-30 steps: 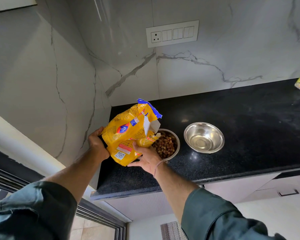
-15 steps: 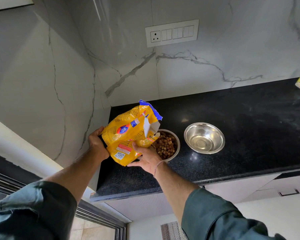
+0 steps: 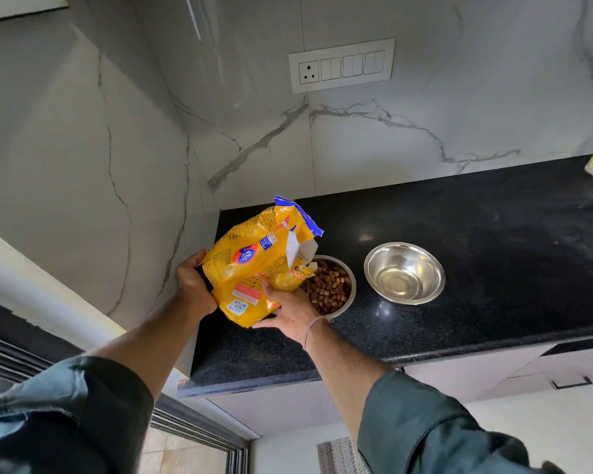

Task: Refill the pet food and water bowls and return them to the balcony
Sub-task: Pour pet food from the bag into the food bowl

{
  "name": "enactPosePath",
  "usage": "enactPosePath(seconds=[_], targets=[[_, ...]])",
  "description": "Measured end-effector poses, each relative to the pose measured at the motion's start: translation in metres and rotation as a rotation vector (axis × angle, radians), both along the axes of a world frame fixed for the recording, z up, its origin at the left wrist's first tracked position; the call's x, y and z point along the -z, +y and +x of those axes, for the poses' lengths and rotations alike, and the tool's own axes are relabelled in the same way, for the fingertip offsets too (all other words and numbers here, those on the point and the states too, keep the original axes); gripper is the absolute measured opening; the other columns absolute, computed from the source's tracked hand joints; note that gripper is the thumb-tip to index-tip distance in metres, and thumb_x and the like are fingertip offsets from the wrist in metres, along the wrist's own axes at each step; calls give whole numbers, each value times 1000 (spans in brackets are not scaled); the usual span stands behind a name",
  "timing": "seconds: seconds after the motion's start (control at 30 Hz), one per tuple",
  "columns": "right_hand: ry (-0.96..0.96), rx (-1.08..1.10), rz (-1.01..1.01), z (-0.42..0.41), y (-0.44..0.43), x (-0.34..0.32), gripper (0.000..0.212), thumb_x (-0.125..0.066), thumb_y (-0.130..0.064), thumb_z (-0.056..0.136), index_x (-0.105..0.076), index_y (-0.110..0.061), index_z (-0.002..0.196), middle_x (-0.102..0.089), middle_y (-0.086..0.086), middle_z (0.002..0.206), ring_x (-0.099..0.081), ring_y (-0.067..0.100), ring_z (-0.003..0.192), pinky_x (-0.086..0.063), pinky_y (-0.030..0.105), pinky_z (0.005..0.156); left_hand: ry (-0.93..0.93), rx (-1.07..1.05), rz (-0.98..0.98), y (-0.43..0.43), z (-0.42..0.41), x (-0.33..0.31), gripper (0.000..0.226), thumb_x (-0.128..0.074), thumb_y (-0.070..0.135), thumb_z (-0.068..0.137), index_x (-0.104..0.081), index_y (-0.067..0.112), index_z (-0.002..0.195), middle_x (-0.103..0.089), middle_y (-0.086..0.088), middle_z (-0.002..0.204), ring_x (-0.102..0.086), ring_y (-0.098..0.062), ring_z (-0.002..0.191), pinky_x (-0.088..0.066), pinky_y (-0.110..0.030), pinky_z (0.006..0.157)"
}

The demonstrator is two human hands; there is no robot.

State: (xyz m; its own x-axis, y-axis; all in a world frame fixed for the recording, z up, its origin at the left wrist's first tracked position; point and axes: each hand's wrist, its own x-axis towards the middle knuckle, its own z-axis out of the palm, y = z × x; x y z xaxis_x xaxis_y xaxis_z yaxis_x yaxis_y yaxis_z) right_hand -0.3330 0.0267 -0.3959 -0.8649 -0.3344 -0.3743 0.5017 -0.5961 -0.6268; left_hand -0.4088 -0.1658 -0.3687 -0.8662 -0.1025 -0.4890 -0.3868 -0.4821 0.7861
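On the yellow bag (image 3: 254, 265), little could be read. Near its torn mouth, beside a small round emblem, the letters "WALT" (image 3: 303, 271) were made out in dark print, the remainder being cut off by a fold. A QR code (image 3: 237, 306) was printed low on the bag, under an orange label whose print was too small to be read. A blue and red round badge and the dense dark lines of text were likewise illegible.
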Motion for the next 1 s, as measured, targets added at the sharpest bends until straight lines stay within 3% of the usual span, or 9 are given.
enactPosePath(seconds=[0.1, 0.4, 0.53, 0.73, 1.0], targets=[[0, -1, -3, 1, 0, 0, 60, -83, -27, 75, -60, -26, 130, -67, 8, 130, -57, 40, 123, -37, 81, 98, -8, -14, -8, 0, 0, 0, 53, -45, 47, 95, -68, 21, 136, -73, -15, 125, -67, -38, 119, -48, -58, 105], [-4, -2, 45, 0, -2, 1, 60, -84, -28, 72, -62, -24, 127, -68, 9, 130, -57, 39, 129, -42, 78, 96, -17, -34, -11, 3, 2, -3, 50, -46, 46, 96, -70, 21, 132, -74, -15, 123, -67, -37, 119, -49, -56, 105], [21, -17, 87, 1, -2, 3, 71, -86, -24, 69, -58, -24, 135, -65, 8, 135, -56, 38, 130, -46, 75, 95, -35, -37, -9, 2, 0, -4, 54, -48, 47, 93, -67, 23, 137, -73, -14, 126, -66, -38, 121, -48, -57, 104], [1, 40, 113, 0, -4, 3, 56, -85, -19, 78, -61, -26, 127, -65, 8, 136, -56, 39, 129, -48, 74, 91, -37, -25, -21, 3, 0, -4, 52, -48, 48, 93, -69, 24, 133, -74, -14, 123, -68, -37, 118, -49, -57, 103], [17, 44, 119, 1, -5, 4, 72, -87, -24, 67, -60, -19, 133, -66, 10, 134, -57, 41, 128, -48, 75, 91, -40, -25, -27, 4, -2, -3, 54, -50, 48, 92, -68, 21, 136, -74, -14, 123, -66, -38, 121, -47, -58, 105]])
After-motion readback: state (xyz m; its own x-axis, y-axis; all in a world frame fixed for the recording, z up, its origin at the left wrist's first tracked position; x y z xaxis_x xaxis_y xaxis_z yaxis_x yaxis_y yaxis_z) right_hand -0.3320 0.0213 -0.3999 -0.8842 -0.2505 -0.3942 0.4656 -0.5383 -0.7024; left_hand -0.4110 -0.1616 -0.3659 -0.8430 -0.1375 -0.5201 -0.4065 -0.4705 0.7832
